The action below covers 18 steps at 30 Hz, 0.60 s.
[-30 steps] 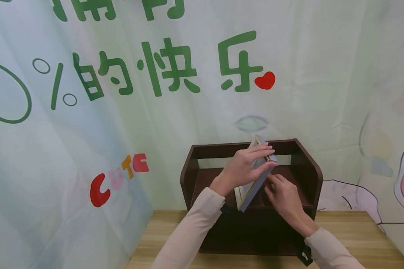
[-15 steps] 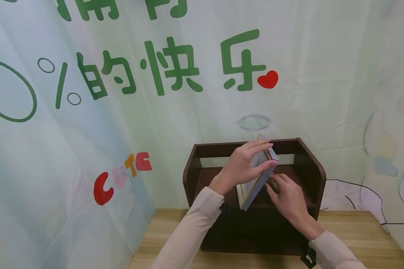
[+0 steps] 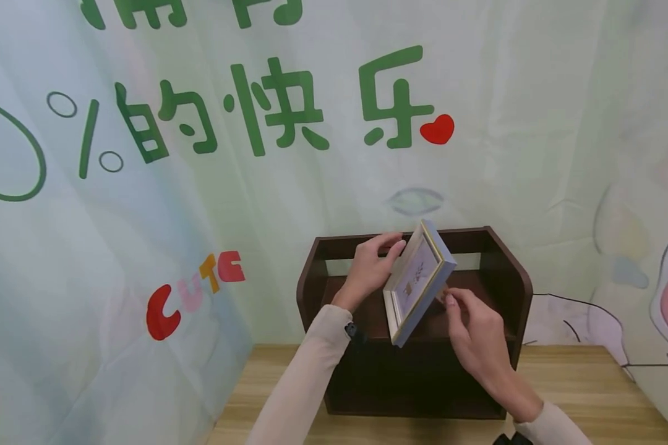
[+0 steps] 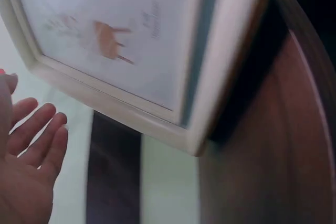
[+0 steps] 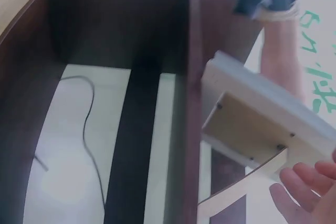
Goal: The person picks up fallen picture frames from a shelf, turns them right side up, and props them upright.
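A pale blue-and-cream picture frame leans back on the upper board of a dark brown shelf unit. Its picture, partly blurred, has a small brown figure in the left wrist view. Behind it, a support leg is swung out from the back panel. My left hand is off the frame's left side, palm turned to it, fingers slightly bent and holding nothing. Just right of the leg hovers my right hand; its loosely bent fingers look apart from the leg in the right wrist view.
The unit stands on a wooden table, against a printed cloth backdrop. Its raised side panel is close to my right hand. A thin dark cable shows through the unit's lower opening in the right wrist view.
My left hand has let go of the frame's upper part and drawn back to the left, baring the picture. The right hand has eased slightly away from the frame's back. The frame keeps its tilt.
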Motion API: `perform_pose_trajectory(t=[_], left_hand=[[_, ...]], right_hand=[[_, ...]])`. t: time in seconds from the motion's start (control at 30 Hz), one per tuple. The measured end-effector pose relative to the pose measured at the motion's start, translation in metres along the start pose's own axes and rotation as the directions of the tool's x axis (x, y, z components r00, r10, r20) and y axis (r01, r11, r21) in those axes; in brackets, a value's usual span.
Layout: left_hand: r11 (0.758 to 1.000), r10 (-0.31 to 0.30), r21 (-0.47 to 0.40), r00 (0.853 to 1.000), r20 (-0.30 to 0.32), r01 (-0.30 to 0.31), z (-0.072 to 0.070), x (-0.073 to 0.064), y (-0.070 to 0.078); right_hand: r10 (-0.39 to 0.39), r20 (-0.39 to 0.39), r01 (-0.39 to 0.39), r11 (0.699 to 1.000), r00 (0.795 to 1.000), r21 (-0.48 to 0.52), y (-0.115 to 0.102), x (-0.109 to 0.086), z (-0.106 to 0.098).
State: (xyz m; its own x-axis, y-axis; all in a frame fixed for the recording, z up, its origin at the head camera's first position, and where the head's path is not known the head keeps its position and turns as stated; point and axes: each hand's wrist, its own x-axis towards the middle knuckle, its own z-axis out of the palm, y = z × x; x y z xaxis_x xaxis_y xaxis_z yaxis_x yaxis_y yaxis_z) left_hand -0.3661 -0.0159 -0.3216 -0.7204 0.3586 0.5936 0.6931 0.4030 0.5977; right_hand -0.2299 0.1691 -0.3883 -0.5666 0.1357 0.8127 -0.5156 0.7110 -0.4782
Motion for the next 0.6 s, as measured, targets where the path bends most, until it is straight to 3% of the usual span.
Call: perform_pose_trajectory(t=[0.1, 0.2, 0.37, 0.6], left_hand=[[0.996, -0.091, -0.021, 0.996, 0.015, 0.091, 0.004, 0.000, -0.010], [0.989, -0.138, -0.046, 0.990, 0.018, 0.139, 0.007, 0.000, -0.019], [0.986, -0.156, -0.061, 0.987, 0.027, 0.157, 0.015, 0.000, -0.028], [0.978, -0.183, -0.091, 0.981, 0.067, 0.188, 0.024, -0.002, -0.027]], right_hand=[[0.053, 0.020, -0.054, 0.998, 0.998, 0.013, -0.010, -0.001, 0.000], [0.075, 0.042, -0.076, 0.997, 0.996, 0.023, -0.015, 0.000, 0.003], [0.074, 0.042, -0.076, 0.996, 0.996, 0.039, -0.020, 0.003, 0.007], [0.094, 0.062, -0.095, 0.995, 0.994, 0.022, -0.024, 0.002, 0.011]])
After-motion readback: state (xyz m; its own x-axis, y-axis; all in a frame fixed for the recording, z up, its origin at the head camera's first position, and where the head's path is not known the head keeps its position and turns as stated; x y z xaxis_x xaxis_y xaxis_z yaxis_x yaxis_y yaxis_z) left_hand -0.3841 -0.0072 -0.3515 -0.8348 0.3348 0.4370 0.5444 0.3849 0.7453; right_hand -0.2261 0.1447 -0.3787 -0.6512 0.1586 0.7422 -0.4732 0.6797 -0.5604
